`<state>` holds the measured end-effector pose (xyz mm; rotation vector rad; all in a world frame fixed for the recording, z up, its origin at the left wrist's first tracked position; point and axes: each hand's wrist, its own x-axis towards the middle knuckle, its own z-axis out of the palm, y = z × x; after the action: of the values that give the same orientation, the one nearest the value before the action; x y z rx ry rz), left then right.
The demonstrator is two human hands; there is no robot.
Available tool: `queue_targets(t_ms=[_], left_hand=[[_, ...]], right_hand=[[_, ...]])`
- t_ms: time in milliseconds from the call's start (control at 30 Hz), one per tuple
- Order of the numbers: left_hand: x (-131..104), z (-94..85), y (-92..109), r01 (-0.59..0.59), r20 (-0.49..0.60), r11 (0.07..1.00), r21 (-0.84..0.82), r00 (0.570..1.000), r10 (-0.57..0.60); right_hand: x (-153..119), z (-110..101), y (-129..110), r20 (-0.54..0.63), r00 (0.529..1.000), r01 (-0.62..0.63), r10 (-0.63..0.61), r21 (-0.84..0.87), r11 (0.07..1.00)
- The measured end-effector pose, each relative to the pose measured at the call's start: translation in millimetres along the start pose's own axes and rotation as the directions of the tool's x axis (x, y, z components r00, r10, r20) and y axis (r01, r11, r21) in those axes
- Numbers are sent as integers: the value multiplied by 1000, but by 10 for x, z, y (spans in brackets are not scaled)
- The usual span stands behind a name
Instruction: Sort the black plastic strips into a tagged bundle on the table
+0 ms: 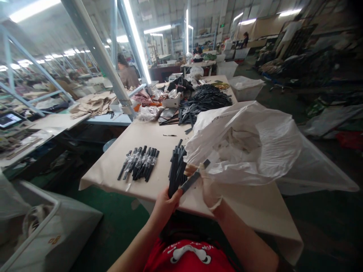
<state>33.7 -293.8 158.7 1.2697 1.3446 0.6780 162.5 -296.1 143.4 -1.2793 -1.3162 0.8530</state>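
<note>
My left hand (166,202) is closed around the lower ends of flat black strips (174,172) held upright over the table's front edge. One more dark strip (195,177) slants from that hand up to the right. My right hand (209,189), in a pale glove, grips this slanting strip near its upper end. Just behind my hands lies a pile of loose black strips (181,146), partly hidden by them. Left of it, several strip bundles (140,162) wrapped in clear film lie side by side.
A large white plastic bag (272,143) covers the table's right side. Further back lie a pen (169,135) and a big heap of black strips (210,100). A metal post (99,53) rises at the left. A white bin (56,223) stands lower left.
</note>
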Motion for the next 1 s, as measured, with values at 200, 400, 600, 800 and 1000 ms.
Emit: queue_targets(t_ms=[200, 400, 600, 800, 1000], left_hand=[[190, -210, -199, -76, -78, 996, 50, 994, 80], [526, -383, -222, -72, -162, 995, 65, 983, 82], [1424, -1178, -375, 29, -271, 897, 441, 957, 102], [2623, -1922, -768, 196, -321, 634, 748, 943, 86], [2600, -2197, -800, 248, -426, 656, 713, 896, 124]], right_hand=[[259, 178, 60, 224, 906, -403, 358, 712, 575], [528, 625, 109, 244, 893, -417, 378, 764, 492], [878, 494, 370, 54, 909, -380, 413, 511, 771], [1297, -789, 697, -474, 849, -345, 232, -165, 924], [1544, -2071, 1081, -535, 808, -582, 248, -790, 192]])
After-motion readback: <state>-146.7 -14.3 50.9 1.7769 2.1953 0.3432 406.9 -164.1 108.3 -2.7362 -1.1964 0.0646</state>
